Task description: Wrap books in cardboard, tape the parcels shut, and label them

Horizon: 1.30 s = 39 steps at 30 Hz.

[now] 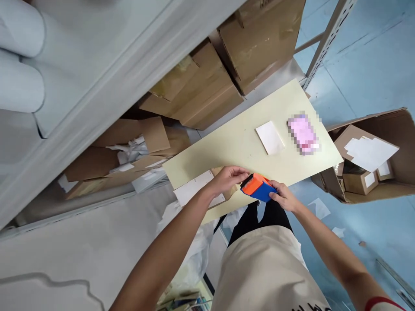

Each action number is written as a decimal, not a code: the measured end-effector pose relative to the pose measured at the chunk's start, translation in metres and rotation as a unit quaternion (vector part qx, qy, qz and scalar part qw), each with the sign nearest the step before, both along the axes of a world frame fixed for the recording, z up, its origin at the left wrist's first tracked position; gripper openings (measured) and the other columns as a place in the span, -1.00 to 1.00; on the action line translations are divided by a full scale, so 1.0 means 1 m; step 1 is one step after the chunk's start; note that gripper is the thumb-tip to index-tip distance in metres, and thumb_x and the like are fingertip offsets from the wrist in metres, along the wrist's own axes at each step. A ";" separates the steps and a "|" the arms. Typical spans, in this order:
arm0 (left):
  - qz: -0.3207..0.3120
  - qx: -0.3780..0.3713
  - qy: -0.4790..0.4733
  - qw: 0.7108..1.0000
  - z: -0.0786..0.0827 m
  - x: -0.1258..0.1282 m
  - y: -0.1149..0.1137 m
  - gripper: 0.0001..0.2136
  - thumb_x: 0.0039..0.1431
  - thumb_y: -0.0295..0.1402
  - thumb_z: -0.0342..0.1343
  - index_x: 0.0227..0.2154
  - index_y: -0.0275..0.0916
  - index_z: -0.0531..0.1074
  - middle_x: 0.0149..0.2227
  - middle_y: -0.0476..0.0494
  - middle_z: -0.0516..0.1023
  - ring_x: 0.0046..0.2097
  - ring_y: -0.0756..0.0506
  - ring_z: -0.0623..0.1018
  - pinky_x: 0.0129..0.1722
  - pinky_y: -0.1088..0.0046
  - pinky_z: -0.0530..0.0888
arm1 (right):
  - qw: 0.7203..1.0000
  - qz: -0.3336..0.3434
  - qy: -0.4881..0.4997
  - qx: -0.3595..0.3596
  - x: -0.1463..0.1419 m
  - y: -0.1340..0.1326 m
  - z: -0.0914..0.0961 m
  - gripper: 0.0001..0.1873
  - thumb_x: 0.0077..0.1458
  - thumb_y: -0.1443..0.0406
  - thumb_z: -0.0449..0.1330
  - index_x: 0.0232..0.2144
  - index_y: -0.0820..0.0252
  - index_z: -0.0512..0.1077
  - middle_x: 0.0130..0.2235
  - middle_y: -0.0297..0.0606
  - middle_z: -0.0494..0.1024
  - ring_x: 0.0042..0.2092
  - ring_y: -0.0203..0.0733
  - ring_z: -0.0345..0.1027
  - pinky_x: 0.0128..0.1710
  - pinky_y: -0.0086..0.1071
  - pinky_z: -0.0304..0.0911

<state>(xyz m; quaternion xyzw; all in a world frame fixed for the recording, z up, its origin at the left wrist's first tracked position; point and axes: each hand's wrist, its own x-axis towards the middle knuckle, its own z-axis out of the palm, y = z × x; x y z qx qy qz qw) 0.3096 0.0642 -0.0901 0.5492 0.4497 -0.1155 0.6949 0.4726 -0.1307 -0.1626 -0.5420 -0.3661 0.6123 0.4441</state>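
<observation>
The right hand (282, 196) grips the rear of the orange-and-blue handheld tool (258, 187), and the left hand (228, 177) pinches its black front end, holding it just above the near edge of the table (240, 142), beside a labelled parcel (194, 190) on that edge. A white card (269, 137) lies farther in on the table. Judged step: readying the tool; the next move calls for alignment with the parcel.

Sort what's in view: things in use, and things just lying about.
In use: orange-and-blue tool, gripped by right hand; labelled cardboard packet under left hand.
Lying about: white card; pink item; shelf boxes; open floor box.
</observation>
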 end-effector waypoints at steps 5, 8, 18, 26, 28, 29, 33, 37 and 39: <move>-0.105 0.103 0.097 0.984 -0.005 0.021 0.010 -0.72 -0.01 -0.13 0.20 -0.55 -0.28 0.52 -0.53 -0.10 0.58 -0.43 -0.07 0.55 -0.36 0.42 0.45 | 0.993 -0.044 0.066 -0.084 -0.009 0.003 -0.011 -0.48 0.02 -0.15 0.14 -0.37 0.20 0.44 -0.45 -0.31 0.45 -0.42 -0.21 0.26 -0.38 -0.35 0.19; -0.273 0.171 0.202 0.925 -0.009 0.036 0.023 -0.77 0.02 -0.30 0.14 -0.67 -0.24 0.47 -0.61 -0.05 0.53 -0.48 -0.05 0.52 -0.40 0.45 0.39 | 0.966 -0.088 0.153 -0.189 -0.027 0.006 -0.019 -0.36 -0.06 -0.28 0.12 -0.51 0.20 0.41 -0.57 -0.35 0.38 -0.51 -0.27 0.20 -0.47 -0.38 0.15; -0.580 0.236 0.357 0.693 -0.058 0.017 0.036 -0.84 0.03 -0.33 0.13 -0.57 -0.21 0.55 -0.46 -0.18 0.59 -0.27 -0.20 0.58 -0.25 0.36 0.40 | 0.880 -0.129 0.295 -0.349 -0.116 -0.041 -0.056 -0.31 -0.13 -0.31 0.18 -0.59 0.22 0.48 -0.61 -0.29 0.47 -0.52 -0.22 0.31 -0.50 -0.37 0.21; -0.594 0.277 0.358 0.666 -0.064 -0.021 0.011 -0.77 0.17 -0.38 0.01 -0.42 -0.34 0.56 -0.32 -0.37 0.54 -0.05 -0.32 0.49 -0.06 0.12 0.32 | 0.888 -0.083 0.263 -0.368 -0.159 -0.045 -0.067 -0.35 -0.01 -0.25 0.12 -0.54 0.22 0.50 -0.59 -0.30 0.45 -0.46 -0.19 0.32 -0.48 -0.37 0.20; -0.603 0.286 0.326 0.670 -0.066 -0.032 0.010 -0.73 0.21 -0.37 -0.03 -0.43 -0.31 0.56 -0.36 -0.34 0.53 0.03 -0.32 0.42 0.03 0.08 0.23 | 0.889 -0.082 0.258 -0.369 -0.166 -0.043 -0.066 -0.36 0.00 -0.25 0.11 -0.54 0.22 0.49 -0.59 -0.32 0.44 -0.47 -0.20 0.32 -0.48 -0.38 0.18; -0.605 0.287 0.315 0.673 -0.066 -0.037 0.009 -0.72 0.22 -0.36 -0.04 -0.42 -0.29 0.56 -0.38 -0.32 0.52 0.06 -0.32 0.38 0.05 0.06 0.19 | 0.889 -0.084 0.256 -0.369 -0.168 -0.042 -0.065 -0.36 0.01 -0.24 0.10 -0.55 0.22 0.48 -0.60 -0.33 0.43 -0.47 -0.21 0.31 -0.49 -0.38 0.17; -0.589 0.295 0.297 0.691 -0.064 -0.048 0.010 -0.70 0.26 -0.34 -0.08 -0.29 -0.24 0.58 -0.24 -0.31 0.55 0.14 -0.33 0.31 0.10 -0.01 0.10 | 0.889 -0.089 0.251 -0.372 -0.177 -0.040 -0.064 -0.35 0.01 -0.24 0.10 -0.57 0.22 0.47 -0.62 -0.35 0.40 -0.49 -0.22 0.29 -0.49 -0.39 0.15; -0.547 0.311 0.287 0.722 -0.051 -0.056 0.019 -0.66 0.28 -0.27 -0.07 0.01 -0.21 0.48 0.09 -0.30 0.44 0.21 -0.34 0.28 0.14 -0.01 0.08 | 0.886 -0.086 0.255 -0.377 -0.182 -0.041 -0.065 -0.34 -0.01 -0.26 0.12 -0.56 0.23 0.48 -0.61 -0.32 0.43 -0.48 -0.21 0.31 -0.49 -0.38 0.18; -0.549 0.266 0.245 0.753 -0.046 -0.070 0.024 -0.59 0.24 -0.15 0.00 0.09 -0.14 0.42 0.18 -0.22 0.39 0.27 -0.34 0.24 0.19 0.03 0.08 | 0.884 -0.086 0.262 -0.378 -0.183 -0.043 -0.065 -0.32 -0.02 -0.27 0.11 -0.54 0.24 0.49 -0.60 -0.30 0.46 -0.48 -0.20 0.34 -0.48 -0.37 0.22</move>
